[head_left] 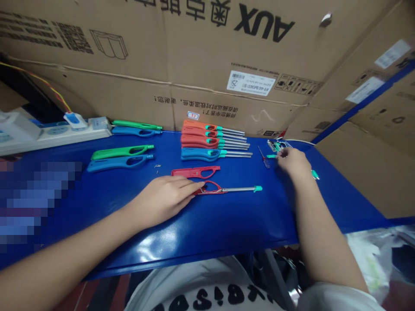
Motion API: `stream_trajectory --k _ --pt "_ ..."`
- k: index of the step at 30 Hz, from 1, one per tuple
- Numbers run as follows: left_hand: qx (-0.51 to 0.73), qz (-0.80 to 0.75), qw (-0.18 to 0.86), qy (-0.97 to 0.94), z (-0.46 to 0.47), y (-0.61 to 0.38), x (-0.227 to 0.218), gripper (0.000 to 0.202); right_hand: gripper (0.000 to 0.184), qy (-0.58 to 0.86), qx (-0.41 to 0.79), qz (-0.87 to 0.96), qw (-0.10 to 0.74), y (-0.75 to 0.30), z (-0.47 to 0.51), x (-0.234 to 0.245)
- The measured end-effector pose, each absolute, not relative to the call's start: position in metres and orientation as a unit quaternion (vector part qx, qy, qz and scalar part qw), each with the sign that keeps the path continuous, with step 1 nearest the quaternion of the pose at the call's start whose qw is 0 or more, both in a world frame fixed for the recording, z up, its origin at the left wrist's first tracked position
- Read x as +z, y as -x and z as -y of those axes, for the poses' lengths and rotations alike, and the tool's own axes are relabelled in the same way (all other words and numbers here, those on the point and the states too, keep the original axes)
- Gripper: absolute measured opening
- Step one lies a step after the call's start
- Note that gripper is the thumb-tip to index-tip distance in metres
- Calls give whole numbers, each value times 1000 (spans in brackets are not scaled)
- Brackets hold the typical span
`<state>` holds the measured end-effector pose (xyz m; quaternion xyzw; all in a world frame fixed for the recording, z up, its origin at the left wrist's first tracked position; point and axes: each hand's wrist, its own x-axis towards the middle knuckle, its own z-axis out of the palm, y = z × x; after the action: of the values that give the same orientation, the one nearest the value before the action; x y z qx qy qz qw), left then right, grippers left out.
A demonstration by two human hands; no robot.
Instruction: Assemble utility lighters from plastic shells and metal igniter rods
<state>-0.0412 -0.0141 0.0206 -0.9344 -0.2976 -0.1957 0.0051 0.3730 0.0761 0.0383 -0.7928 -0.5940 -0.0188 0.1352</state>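
My left hand (pixel 171 194) lies over the handle of an opened red gas lighter (pixel 215 189), its fingers closed on it and hiding much of the handle. From that lighter a metal tube with a green tip points right. Just behind it rests a loose red handle half (pixel 196 172). Over a small pile of green and metal lighter parts (pixel 274 146) at the right, my right hand (pixel 290 160) has its fingers pinched together. Whatever may be between them is hidden. A small screwdriver (pixel 265 160) lies left of that hand.
Several assembled orange, red and blue lighters (pixel 197 140) lie stacked at the back. Green and blue handle shells (pixel 121 157) are on the left, near a white power strip (pixel 48 137). Cardboard (pixel 194 56) walls the blue table (pixel 233 224). Small metal pieces (pixel 157 166) lie mid-table.
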Motion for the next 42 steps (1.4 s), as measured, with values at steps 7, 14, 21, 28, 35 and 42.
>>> stream_trajectory --k 7,14,21,28,35,42 --pt "-200 303 -2 932 13 41 20 29 15 715 121 655 214 -321 -68 43" --pt "-213 297 1 931 12 41 20 28 7 777 37 613 138 -332 -66 43" --pt "-213 293 3 932 12 41 20 28 8 780 100 601 141 -341 -66 49" --pt "-212 295 -4 932 12 41 20 29 5 739 147 648 114 -342 -66 40" --pt "-199 300 -22 932 12 41 21 28 30 667 157 722 96 -337 -61 46" --pt "-190 305 -61 931 12 40 22 31 35 523 202 820 114 -306 -54 42"
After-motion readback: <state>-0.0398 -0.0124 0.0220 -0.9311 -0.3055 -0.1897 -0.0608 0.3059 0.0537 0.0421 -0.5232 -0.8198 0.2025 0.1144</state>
